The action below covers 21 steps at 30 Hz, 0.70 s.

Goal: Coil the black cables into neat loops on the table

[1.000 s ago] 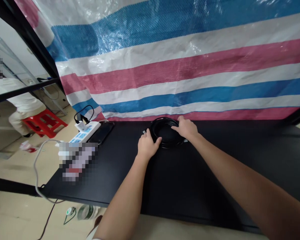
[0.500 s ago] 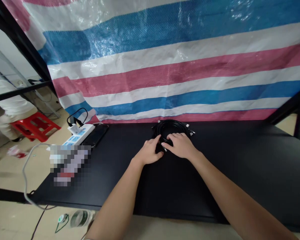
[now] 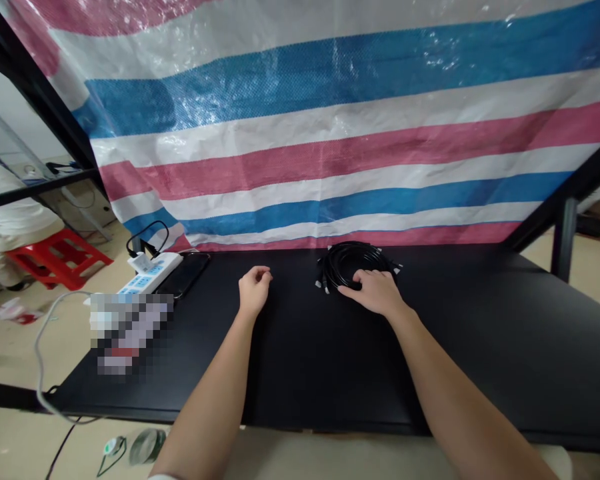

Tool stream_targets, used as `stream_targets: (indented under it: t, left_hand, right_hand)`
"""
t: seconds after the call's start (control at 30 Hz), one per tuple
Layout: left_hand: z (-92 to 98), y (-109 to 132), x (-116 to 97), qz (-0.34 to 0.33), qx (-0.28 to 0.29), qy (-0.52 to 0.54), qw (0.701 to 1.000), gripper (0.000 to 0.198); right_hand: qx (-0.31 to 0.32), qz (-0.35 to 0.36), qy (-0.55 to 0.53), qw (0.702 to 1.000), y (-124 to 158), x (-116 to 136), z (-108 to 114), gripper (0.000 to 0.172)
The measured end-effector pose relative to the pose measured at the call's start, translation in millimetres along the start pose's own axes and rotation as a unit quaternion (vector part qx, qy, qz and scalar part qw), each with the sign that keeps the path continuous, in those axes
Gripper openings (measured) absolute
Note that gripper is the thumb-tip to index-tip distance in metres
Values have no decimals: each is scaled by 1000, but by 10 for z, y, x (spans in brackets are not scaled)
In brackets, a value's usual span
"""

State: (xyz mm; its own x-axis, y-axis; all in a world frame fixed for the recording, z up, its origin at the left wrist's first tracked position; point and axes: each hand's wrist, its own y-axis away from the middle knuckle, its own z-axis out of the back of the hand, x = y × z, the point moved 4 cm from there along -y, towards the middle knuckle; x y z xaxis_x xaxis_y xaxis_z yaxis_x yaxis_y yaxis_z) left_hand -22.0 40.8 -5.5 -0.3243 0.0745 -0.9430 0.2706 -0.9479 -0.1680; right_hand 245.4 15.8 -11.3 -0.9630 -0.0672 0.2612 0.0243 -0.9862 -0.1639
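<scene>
Presently our right hand lies open and palm-down on a coil of black cable, fingers spread over its near edge, pressing on it without any visible grip. Our left hand sits well apart at the hand's 9 o'clock, curled loosely closed, holding nothing and resting on the black tabletop. The coil lies flat on the table at 1 o'clock from the left hand, with small connector ends poking out around its rim.

At 10 o'clock from the left hand, a black smartphone lies just beside a white power strip with blue sockets, and a black cord loops up behind the strip. A pixelated patch hides part of the table near the strip. Behind everything, at 12 o'clock, hangs a striped pink, blue and white tarpaulin. Far off at 9 o'clock, a person in pale clothes sits by a red plastic stool.
</scene>
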Motion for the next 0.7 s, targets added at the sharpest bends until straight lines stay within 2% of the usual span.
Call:
stream_targets:
  t: [0.17,0.4,0.57,0.7]
  left_hand:
    - [0,-7,5,16,-19,-19,1000,11]
    - [-85,46,-43,-4,14,-83,996,9]
    - [-25,6,-69,-13,11,-114,993,11]
    - [85,-72,-31,0,-37,-93,995,11]
  right_hand:
    - [-35,-9,-29,999,-26,-13,-12,30]
    - [-115,-6,-49,992,-52,0,-65,29]
    - [-257,2,-120,959,-55,-137,17,25]
    - [-359,-35,-137,922,-38,-313,107,17]
